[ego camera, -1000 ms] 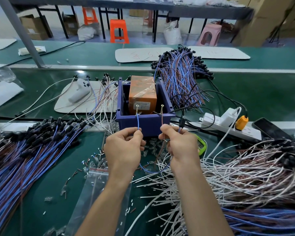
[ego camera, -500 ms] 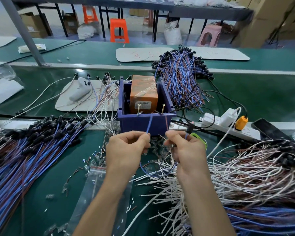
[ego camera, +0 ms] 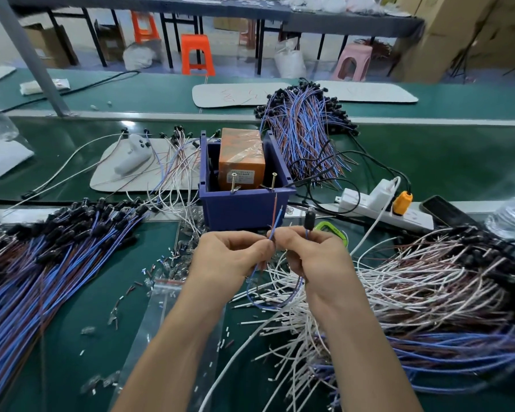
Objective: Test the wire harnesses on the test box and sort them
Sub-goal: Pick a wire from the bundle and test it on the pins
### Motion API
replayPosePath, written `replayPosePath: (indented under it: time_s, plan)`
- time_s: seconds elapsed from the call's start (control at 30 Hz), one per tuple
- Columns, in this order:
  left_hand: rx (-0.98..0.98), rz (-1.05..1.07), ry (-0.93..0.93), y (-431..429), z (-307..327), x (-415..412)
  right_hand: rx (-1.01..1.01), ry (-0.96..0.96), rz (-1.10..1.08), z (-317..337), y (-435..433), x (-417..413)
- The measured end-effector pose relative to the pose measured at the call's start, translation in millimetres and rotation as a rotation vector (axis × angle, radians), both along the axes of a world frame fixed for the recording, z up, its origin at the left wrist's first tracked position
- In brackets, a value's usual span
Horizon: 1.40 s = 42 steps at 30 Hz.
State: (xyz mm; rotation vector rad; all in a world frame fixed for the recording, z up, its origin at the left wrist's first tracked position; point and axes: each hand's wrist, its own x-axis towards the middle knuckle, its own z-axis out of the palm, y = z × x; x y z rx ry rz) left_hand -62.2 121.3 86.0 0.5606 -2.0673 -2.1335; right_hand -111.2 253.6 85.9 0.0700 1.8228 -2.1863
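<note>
The test box [ego camera: 244,209] is a purple bin holding an orange unit, with two upright brass screws [ego camera: 272,181] at its front rim. Just below it, my left hand [ego camera: 229,257] and my right hand [ego camera: 312,257] pinch one blue-and-red wire harness [ego camera: 275,217]. Its two bare ends stick up together between my fingertips, below the screws and not touching them. Its black connector [ego camera: 309,219] stands above my right hand, and the wires loop down under both hands.
Blue-and-brown harness piles lie at the left [ego camera: 42,263], behind the box [ego camera: 304,129] and at the lower right [ego camera: 443,352]. White wires [ego camera: 399,278] spread right of my hands. A power strip [ego camera: 384,206], a phone [ego camera: 446,208] and a plastic bag [ego camera: 158,307] lie nearby.
My hands drew the two wire ends down off the screws and brought them together in front of the box. The hands moved closer to each other.
</note>
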Motion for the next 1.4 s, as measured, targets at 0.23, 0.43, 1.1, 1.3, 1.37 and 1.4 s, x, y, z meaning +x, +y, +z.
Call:
replayPosePath:
  time_s: [0.23, 0.43, 1.1, 1.3, 1.37, 1.4]
  plan:
    - [0.008, 0.094, 0.056, 12.1, 2.1, 8.8, -0.206, -0.095, -0.004, 8.8, 57.0, 18.3]
    - [-0.095, 0.026, 0.024, 33.8, -10.4, 13.6, 0.134, 0.079, -0.229, 3.4, 155.3, 30.0]
    - [-0.762, -0.349, 0.041, 136.0, -33.5, 28.8, 0.719, 0.005, -0.759, -40.0, 320.2, 18.7]
    - [-1.050, -0.290, 0.111, 142.7, -38.8, 23.7, 1.102, -0.014, -0.672, -44.2, 321.0, 15.6]
    - [-1.109, -0.318, 0.076, 141.6, -41.4, 22.3, 1.325, -0.115, -0.564, -41.8, 319.6, 13.9]
    - [-1.114, -0.331, 0.052, 140.7, -42.0, 21.9, 1.371, -0.147, -0.532, -40.8, 317.5, 12.8]
